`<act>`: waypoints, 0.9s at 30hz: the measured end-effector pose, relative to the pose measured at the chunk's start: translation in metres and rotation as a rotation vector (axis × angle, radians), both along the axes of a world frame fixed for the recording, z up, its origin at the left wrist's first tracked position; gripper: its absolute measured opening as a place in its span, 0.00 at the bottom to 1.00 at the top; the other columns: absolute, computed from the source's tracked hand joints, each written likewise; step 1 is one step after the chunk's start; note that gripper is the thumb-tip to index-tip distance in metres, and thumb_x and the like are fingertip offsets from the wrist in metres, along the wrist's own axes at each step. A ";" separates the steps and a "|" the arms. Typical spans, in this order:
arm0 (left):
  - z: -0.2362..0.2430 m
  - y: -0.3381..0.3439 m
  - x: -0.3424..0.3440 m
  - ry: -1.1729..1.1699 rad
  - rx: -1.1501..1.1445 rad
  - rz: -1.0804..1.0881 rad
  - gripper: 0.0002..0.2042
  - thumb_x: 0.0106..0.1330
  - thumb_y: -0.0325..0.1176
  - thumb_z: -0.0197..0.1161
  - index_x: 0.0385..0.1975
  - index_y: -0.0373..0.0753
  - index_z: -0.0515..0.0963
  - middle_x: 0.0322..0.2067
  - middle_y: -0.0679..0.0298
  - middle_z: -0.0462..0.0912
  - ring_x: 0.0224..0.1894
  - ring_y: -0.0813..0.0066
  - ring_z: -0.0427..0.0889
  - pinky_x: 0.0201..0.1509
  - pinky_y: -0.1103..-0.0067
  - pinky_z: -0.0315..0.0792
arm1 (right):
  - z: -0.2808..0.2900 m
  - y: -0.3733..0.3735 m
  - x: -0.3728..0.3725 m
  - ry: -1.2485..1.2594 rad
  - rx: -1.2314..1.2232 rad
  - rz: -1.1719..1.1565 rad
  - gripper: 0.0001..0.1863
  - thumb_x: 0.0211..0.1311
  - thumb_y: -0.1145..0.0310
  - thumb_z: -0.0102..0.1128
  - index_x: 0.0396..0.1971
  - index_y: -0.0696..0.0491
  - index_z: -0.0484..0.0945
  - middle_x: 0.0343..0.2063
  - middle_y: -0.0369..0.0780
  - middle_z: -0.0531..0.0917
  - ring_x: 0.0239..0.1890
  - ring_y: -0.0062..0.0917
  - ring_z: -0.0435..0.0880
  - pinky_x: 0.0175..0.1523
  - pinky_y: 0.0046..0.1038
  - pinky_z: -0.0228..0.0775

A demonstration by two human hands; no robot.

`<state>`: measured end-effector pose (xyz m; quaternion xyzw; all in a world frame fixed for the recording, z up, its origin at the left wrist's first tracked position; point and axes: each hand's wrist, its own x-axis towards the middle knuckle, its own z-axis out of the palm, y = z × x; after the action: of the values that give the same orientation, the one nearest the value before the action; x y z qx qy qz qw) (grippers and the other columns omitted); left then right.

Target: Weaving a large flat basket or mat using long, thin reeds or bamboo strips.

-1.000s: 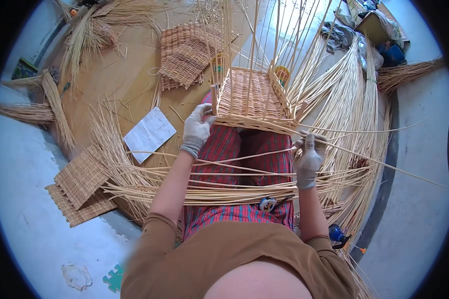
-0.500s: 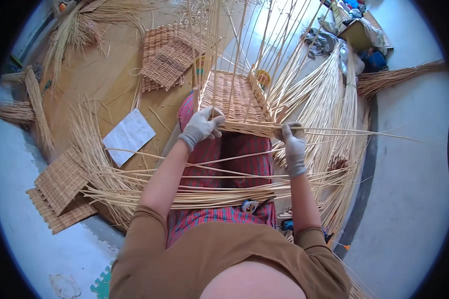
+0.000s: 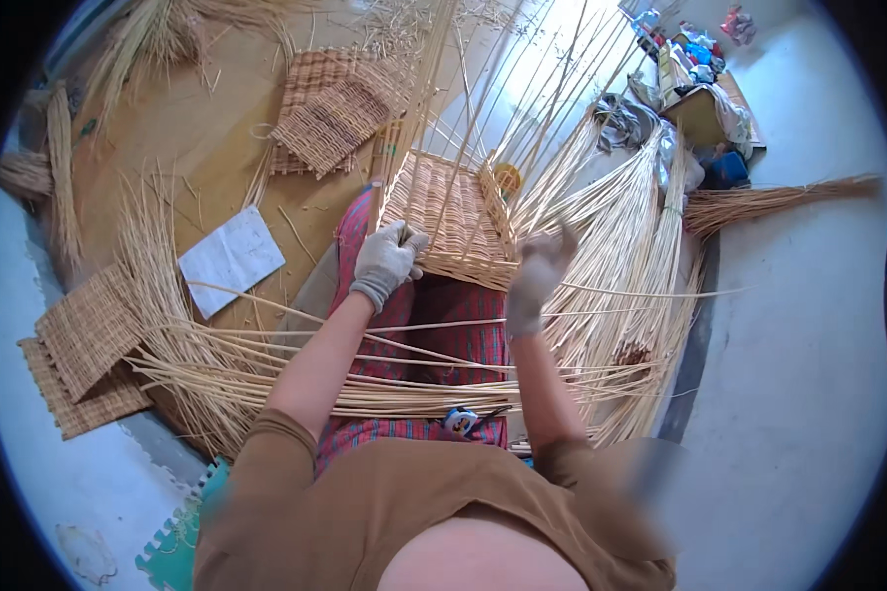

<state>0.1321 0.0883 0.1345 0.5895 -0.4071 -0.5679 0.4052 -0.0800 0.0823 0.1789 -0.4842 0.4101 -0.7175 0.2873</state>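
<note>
On my knees rests a half-woven wicker basket (image 3: 468,269), its base laid flat and tall thin stakes standing up from its low walls. My left hand (image 3: 388,260), in a pale work glove, is closed on the near left corner of the basket's wall. By the near right corner is my right hand (image 3: 540,271), gloved too; motion smears its fingers, so its grip is unclear. A long weaving rod (image 3: 650,292) sticks out to the right beside it. Across my lap lies a bundle of pale rods (image 3: 414,396), with a small tape measure (image 3: 460,422) at its near edge.
Flat woven panels lie at the far left (image 3: 335,123) and near left (image 3: 89,330). A white sheet (image 3: 232,261) is on the board between them. Fanned rods (image 3: 626,236) cover the floor to my right, with a bundle of brown rods (image 3: 759,205) beyond. Clutter stands at the far right.
My right hand has moved left and inward to the basket's corner and is now blurred. The basket has turned slightly and its weaving rod hangs lower. My left hand keeps its corner.
</note>
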 end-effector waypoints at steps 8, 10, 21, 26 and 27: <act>-0.011 -0.013 -0.001 -0.262 -0.050 0.099 0.24 0.56 0.54 0.76 0.24 0.36 0.77 0.18 0.65 0.82 0.21 0.79 0.82 0.25 0.78 0.76 | 0.000 0.057 -0.005 -0.186 0.212 0.165 0.09 0.80 0.62 0.43 0.50 0.49 0.66 0.27 0.37 0.80 0.33 0.25 0.83 0.50 0.37 0.81; 0.020 -0.011 -0.015 -0.156 0.089 0.065 0.22 0.60 0.50 0.74 0.29 0.34 0.77 0.23 0.61 0.85 0.25 0.74 0.86 0.26 0.78 0.77 | 0.008 0.053 -0.019 -0.055 0.274 0.117 0.09 0.79 0.63 0.45 0.49 0.51 0.67 0.29 0.41 0.83 0.36 0.27 0.85 0.46 0.33 0.81; 0.004 -0.015 -0.066 -0.054 -0.013 -0.315 0.14 0.74 0.41 0.56 0.35 0.36 0.78 0.23 0.58 0.85 0.18 0.73 0.84 0.22 0.76 0.77 | 0.024 0.004 -0.045 0.472 0.613 -0.028 0.15 0.69 0.74 0.59 0.51 0.51 0.67 0.35 0.38 0.84 0.37 0.23 0.86 0.43 0.25 0.82; -0.001 -0.024 -0.102 -0.184 -0.029 -0.300 0.17 0.75 0.45 0.56 0.40 0.34 0.79 0.26 0.61 0.82 0.18 0.71 0.85 0.18 0.79 0.77 | 0.047 -0.092 0.001 0.956 0.049 -0.110 0.40 0.64 0.77 0.57 0.75 0.41 0.56 0.70 0.50 0.65 0.68 0.43 0.68 0.63 0.32 0.71; 0.008 -0.021 -0.097 -0.127 0.023 -0.259 0.17 0.75 0.44 0.57 0.37 0.32 0.79 0.25 0.60 0.82 0.17 0.71 0.84 0.18 0.78 0.77 | 0.048 -0.084 0.017 0.425 0.209 0.103 0.42 0.62 0.82 0.55 0.75 0.42 0.55 0.65 0.48 0.71 0.61 0.35 0.75 0.65 0.30 0.69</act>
<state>0.0350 0.0668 0.1421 0.5714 -0.4981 -0.5818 0.2949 -0.0634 -0.0020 0.2270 -0.6123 0.5080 -0.5375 0.2795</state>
